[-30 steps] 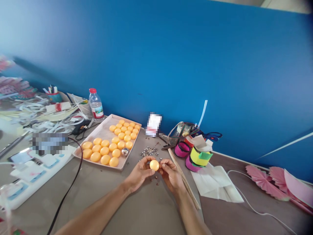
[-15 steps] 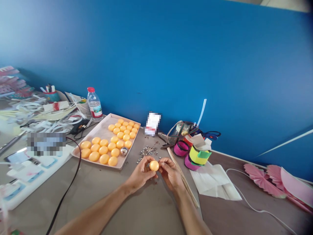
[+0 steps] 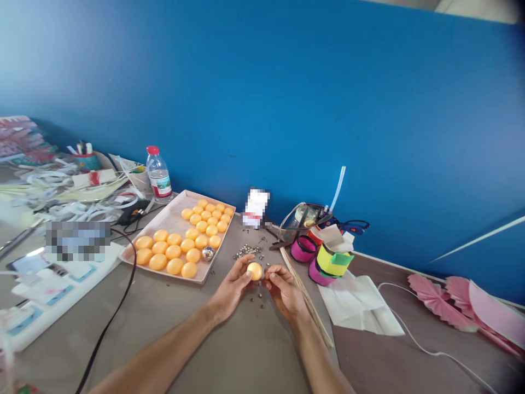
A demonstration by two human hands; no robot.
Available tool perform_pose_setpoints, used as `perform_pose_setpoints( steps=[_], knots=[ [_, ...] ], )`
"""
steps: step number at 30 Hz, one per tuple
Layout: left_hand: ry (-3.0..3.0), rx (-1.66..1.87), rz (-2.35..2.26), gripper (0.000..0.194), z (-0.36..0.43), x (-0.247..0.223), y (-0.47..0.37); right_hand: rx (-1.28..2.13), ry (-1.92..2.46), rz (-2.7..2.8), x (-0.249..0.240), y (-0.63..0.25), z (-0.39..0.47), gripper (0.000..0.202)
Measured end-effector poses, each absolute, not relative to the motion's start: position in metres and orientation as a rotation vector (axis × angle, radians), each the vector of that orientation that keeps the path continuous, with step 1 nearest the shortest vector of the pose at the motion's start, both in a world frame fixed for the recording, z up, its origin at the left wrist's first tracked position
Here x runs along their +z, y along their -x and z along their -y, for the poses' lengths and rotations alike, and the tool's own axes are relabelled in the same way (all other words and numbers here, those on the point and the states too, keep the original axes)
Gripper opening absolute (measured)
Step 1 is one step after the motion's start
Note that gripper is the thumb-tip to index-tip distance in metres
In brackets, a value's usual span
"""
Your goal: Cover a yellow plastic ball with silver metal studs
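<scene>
Between the thumb and fingers of my left hand is an orange ping-pong ball. Just right of it, my right hand has its thumb and forefinger pinched together; whatever they hold is too small to make out. Behind the hands lies a loose pile of small shiny metal pieces, with a few more bits on the table below the ball. To the left, a shallow pink tray carries many orange balls and one silver, stud-covered ball.
A clear bottle with a red cap stands behind the tray. Thin wooden sticks lie right of my right hand, beside rolls of coloured tape and white paper. A black cable crosses at left; a blue wall rises behind.
The ball in my left hand has shifted slightly left and up and turned a little. The gap between ball and right fingers has widened. More small bits show on the table beneath.
</scene>
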State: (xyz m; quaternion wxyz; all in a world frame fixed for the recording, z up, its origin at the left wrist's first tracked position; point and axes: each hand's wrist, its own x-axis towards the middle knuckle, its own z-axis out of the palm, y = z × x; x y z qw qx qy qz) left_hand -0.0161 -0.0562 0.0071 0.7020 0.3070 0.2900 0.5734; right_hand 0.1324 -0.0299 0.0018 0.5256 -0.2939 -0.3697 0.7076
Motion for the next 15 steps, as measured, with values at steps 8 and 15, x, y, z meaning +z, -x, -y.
perform_pose_setpoints(
  steps=[8, 15],
  knots=[
    [-0.618, 1.248, -0.596, 0.034, 0.0517, 0.009, 0.0179, 1.707, 0.679, 0.898, 0.003, -0.133, 0.0313, 0.01],
    [-0.661, 1.254, -0.651, 0.042, 0.0543, 0.0106, 0.0175, 1.71, 0.663, 0.903, 0.0041, -0.1304, 0.0325, 0.009]
  ],
)
